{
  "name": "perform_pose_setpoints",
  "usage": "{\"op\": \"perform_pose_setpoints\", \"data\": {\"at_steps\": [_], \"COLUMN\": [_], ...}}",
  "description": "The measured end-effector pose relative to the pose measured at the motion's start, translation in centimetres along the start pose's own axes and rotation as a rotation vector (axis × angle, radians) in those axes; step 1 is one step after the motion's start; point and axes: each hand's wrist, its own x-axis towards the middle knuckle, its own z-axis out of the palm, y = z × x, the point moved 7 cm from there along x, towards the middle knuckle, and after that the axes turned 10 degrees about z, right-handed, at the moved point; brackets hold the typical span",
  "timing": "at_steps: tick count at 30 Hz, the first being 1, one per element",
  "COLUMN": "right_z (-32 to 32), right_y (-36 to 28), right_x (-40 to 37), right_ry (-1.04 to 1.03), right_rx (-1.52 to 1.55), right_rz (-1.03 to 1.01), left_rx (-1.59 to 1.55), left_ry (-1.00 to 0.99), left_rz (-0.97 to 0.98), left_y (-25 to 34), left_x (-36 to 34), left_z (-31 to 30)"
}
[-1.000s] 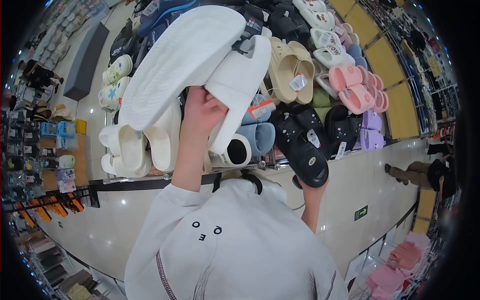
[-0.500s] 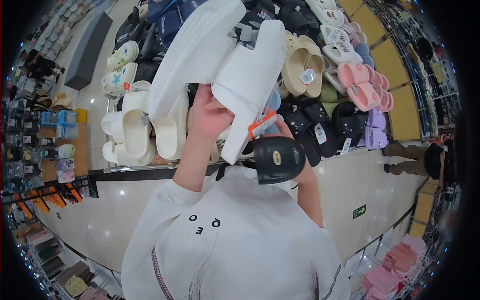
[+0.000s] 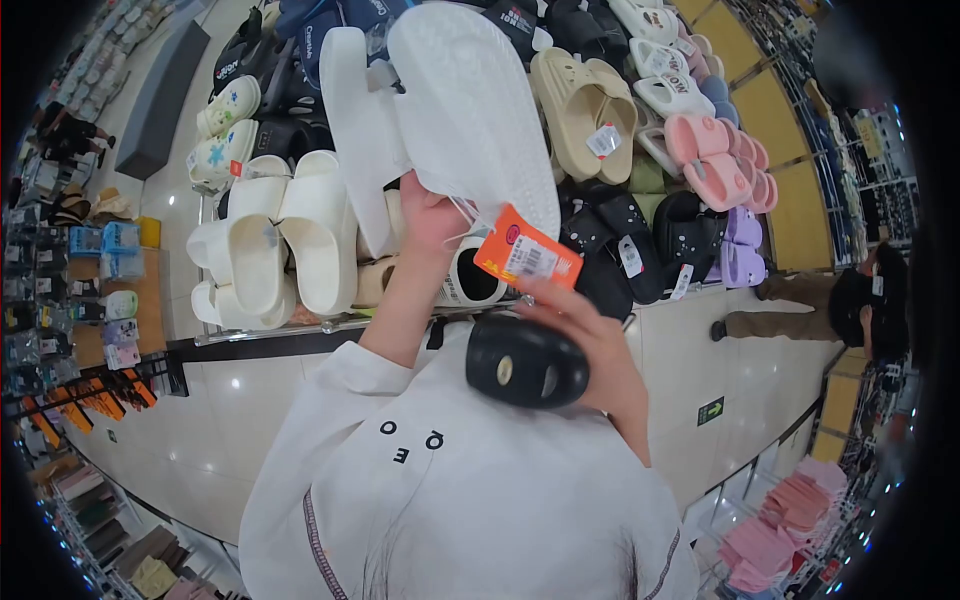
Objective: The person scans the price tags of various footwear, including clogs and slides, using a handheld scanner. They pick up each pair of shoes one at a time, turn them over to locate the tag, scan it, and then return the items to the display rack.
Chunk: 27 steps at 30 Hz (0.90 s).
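My left hand is closed around a pair of white slide sandals, lifted over the shoe display with one textured sole facing me. From them, on a thin white string, hangs an orange price tag with a white barcode label facing up. My right hand is wrapped around a rounded black barcode scanner with a gold oval badge, held close to my chest. Its fingertips sit right at the tag's lower edge.
Cream slides, beige clogs, black clogs and pink slides fill the display rack ahead. A grey bench is at the far left. To the right stands a person in brown trousers.
The white slides have turned so that a sole faces me. The tag has swung flat, label up, and the scanner has moved down and left toward my chest.
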Motion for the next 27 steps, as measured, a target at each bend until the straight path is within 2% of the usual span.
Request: {"op": "perform_pose_setpoints", "data": {"at_steps": [1, 3, 4, 6, 7, 9, 10, 12, 14, 16, 20, 22, 23, 25, 27], "right_z": [0.9, 0.5, 0.1, -1.1, -2.1, -3.4, -3.9, -4.1, -3.8, -3.2, -2.2, -1.6, -1.7, -0.9, -0.2], "right_y": [0.0, -0.1, -0.2, 0.2, 1.3, 2.6, 2.9, 3.2, 4.0, 4.3, 4.2, 4.4, 4.7, 5.5, 7.2], "right_x": [-0.1, -0.4, -0.6, -1.3, -2.0, -2.9, -3.2, -3.5, -3.7, -3.7, -2.8, -2.1, -2.0, -1.6, -1.4], "right_ry": [-0.111, -0.072, -0.029, -0.002, 0.087, 0.253, 0.331, 0.364, 0.375, 0.376, 0.362, 0.304, 0.309, 0.148, 0.135], "right_rx": [0.012, 0.010, 0.006, 0.043, 0.102, 0.150, 0.137, 0.107, 0.064, 0.087, 0.128, 0.134, 0.137, 0.235, 0.325], "right_rz": [-0.012, -0.025, -0.038, -0.019, 0.071, 0.219, 0.274, 0.292, 0.359, 0.384, 0.338, 0.338, 0.340, 0.287, 0.232], "left_rx": [-0.001, 0.175, 0.178, -0.434, -0.432, -0.373, -0.372, -0.668, -0.708, -0.694, -0.687, -0.596, -0.593, 0.428, 0.410], "left_ry": [0.003, 0.555, 0.558, -0.436, -0.433, 0.296, 0.303, 0.003, 0.031, 0.177, 0.050, 0.065, 0.066, 0.182, 0.168], "left_rz": [0.001, 0.269, 0.270, -0.084, -0.084, 0.055, 0.058, -0.105, -0.078, -0.054, -0.080, 0.009, 0.005, 0.418, 0.399], "left_y": [-0.9, -0.9, -0.5, -1.3, -1.4, -1.6, -1.6, -2.1, -1.9, -1.8, -1.6, -0.6, -0.7, 2.4, 2.8], "left_x": [0.0, -2.6, -2.5, -1.4, -1.2, -0.4, -0.6, -0.9, -0.6, -0.4, -0.1, 1.5, 0.5, -1.9, -1.9], "left_z": [-0.1, 3.0, 0.9, 2.4, 2.9, 0.0, 0.5, 3.6, 3.4, 2.8, 2.7, -1.0, 0.4, 1.5, 0.7]}}
